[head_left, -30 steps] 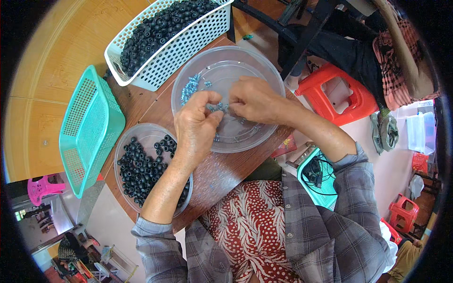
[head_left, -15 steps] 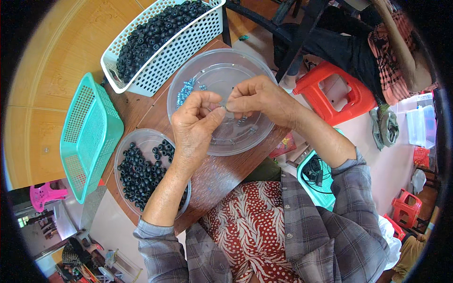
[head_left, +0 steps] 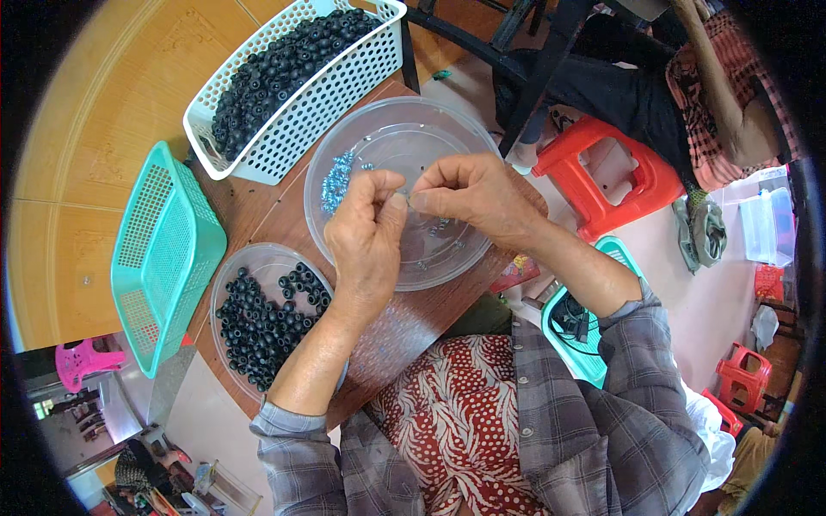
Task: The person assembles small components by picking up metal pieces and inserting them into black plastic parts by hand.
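Both hands are raised over a large clear round tub (head_left: 404, 107), their fingertips nearly meeting. My left hand (head_left: 372, 236) pinches thumb against forefinger, and my right hand (head_left: 475, 196) does the same just beside it. A tiny shiny thing shows between the fingertips, too small to name. Inside the tub, a heap of small bluish-silver coiled pieces (head_left: 338, 185) lies at the left, with a few loose ones near the right hand. Beside my left forearm sits a shallow clear tub (head_left: 217, 322) of small round black parts (head_left: 267, 322) with holes.
A white perforated basket (head_left: 297, 107) full of black parts stands at the back of the brown table (head_left: 430, 322). An empty green basket (head_left: 163, 258) is at left. To the right are a red stool (head_left: 607, 176), a green basket with cables (head_left: 572, 331) and another person (head_left: 731, 112).
My left hand has shifted slightly right and turned a little more upright. The right hand has dropped slightly, still pinched close to the left fingertips. The whole view has shifted a little.
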`<state>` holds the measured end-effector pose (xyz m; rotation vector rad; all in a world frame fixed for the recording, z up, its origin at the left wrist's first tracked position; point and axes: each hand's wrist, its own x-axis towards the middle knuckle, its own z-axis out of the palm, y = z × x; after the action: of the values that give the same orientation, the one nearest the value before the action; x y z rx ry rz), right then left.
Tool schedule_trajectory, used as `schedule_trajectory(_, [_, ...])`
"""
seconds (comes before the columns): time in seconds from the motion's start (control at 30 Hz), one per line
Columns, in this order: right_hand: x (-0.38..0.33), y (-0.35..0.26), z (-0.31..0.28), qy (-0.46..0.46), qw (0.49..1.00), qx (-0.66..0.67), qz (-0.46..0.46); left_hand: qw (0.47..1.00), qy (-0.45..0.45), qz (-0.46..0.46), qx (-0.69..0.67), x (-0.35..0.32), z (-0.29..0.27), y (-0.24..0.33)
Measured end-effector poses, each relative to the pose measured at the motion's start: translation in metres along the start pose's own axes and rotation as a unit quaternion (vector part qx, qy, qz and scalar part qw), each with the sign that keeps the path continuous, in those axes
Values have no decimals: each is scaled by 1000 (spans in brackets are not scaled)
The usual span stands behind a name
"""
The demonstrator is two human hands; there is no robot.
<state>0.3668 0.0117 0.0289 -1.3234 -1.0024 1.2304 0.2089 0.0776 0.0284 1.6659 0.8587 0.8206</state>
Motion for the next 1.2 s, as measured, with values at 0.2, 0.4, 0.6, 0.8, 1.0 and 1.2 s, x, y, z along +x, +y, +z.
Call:
schedule_trajectory(0.2, [-1, 7, -2, 2, 1000, 25, -13, 999, -42, -14, 18, 2, -3, 4])
schedule_trajectory(0.4, [0, 6, -7, -14, 996, 87, 29, 998, -37, 38, 17, 4, 2, -1])
schedule_trajectory(0.6, [-4, 5, -3, 0, 998, 54, 10, 998, -42, 39, 36, 2, 3, -1])
schedule_trajectory(0.8, [-6, 3, 1, 20, 999, -32, -26, 991, -59, -68, -100, 4, 0, 9])
schedule_trajectory(1.0, [-5, 13, -2, 17, 998, -26, -46, 984, -46, -102, -140, 2, 2, 7])
schedule_trajectory(1.2, [-2, 11, -6, -27, 999, -34, -8, 993, 23, 114, 36, -1, 8, 2])
